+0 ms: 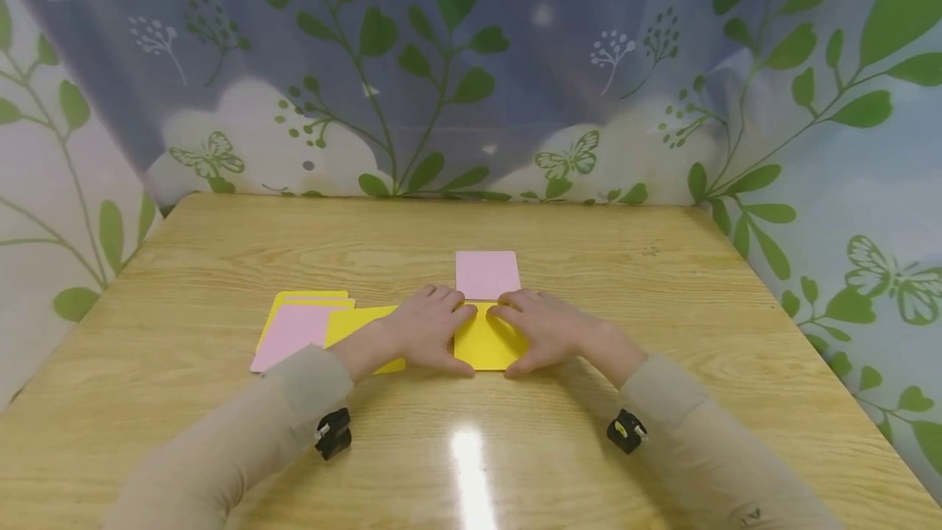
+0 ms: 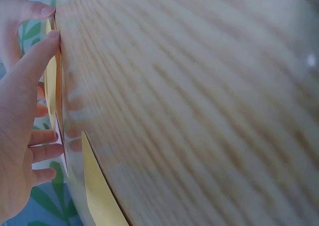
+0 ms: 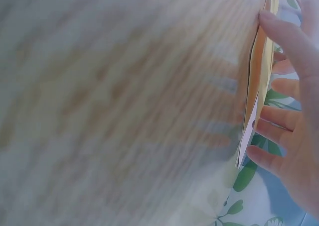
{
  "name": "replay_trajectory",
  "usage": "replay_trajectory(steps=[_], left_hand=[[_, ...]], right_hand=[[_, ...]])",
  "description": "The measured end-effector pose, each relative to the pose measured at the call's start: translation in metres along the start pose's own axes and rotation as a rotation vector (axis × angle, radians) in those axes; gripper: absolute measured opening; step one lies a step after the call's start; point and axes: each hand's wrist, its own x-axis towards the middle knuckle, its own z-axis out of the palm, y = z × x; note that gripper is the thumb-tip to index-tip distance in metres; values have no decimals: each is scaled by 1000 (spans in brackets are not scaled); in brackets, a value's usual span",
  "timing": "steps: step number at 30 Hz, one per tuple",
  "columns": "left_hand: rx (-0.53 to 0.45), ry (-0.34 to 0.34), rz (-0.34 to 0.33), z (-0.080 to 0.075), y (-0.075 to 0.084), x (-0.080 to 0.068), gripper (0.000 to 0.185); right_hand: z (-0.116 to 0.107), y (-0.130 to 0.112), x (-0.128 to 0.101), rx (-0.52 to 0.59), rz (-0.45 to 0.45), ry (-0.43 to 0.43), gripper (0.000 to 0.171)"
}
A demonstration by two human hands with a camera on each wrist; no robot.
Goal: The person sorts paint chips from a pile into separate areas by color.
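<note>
Bare worktop (image 1: 471,448) lies nearest, open between the sleeves. Beyond it, the left hand (image 1: 427,330) and right hand (image 1: 540,330) rest flat, fingers straight, on a yellow card (image 1: 486,342), pressing its left and right edges. A pink card (image 1: 487,274) touches its far edge. A card pile (image 1: 305,325) lies just left, with open wood beyond.

Occluded and blurred areas
I see both hands (image 1: 434,330) (image 1: 540,332) covering the yellow card's (image 1: 486,343) side edges; wrist views render the table (image 3: 124,106) blurred.
</note>
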Motion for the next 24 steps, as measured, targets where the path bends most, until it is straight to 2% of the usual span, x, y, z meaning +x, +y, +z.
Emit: replay_trajectory(steps=[5,11,16,19,24], left_hand=[[6,-5,-5,0,-1,0,87],[-3,-57,-27,0,0,-1,92],[-33,-46,-35,-1,-4,-5,94],[-36,-15,-57,-4,-12,-13,91],[-10,45,-94,-9,-28,-38,85]], right_hand=[[1,0,2,-8,14,-6,86],[-1,0,2,6,17,-19,87],[-1,1,3,-1,1,4,88],[-2,-1,9,-28,-30,61,84],[-10,-15,26,-41,-115,131,77]])
